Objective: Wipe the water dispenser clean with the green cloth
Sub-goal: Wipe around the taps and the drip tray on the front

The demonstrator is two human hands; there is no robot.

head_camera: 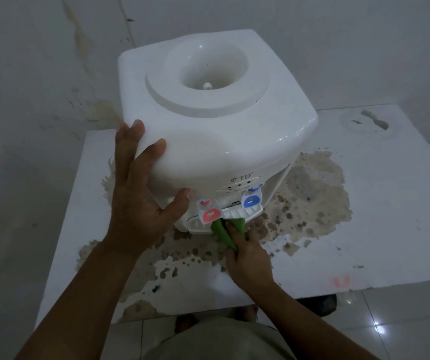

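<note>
A white tabletop water dispenser (pixel 208 120) stands on a white table, with a round bottle well on top and a red tap (pixel 210 213) and a blue tap (pixel 250 201) on its front. My left hand (pixel 141 183) lies flat against the dispenser's left front corner, fingers spread over the edge. My right hand (pixel 247 255) grips the green cloth (pixel 225 231) and presses it against the drip tray (pixel 237 213) just below and between the two taps. Part of the cloth is hidden in my fist.
The white table (pixel 364 203) has a large patch of peeled, brown-stained surface around and in front of the dispenser. A stained white wall (pixel 39 74) is close behind and to the left. Tiled floor (pixel 403 320) shows at the lower right.
</note>
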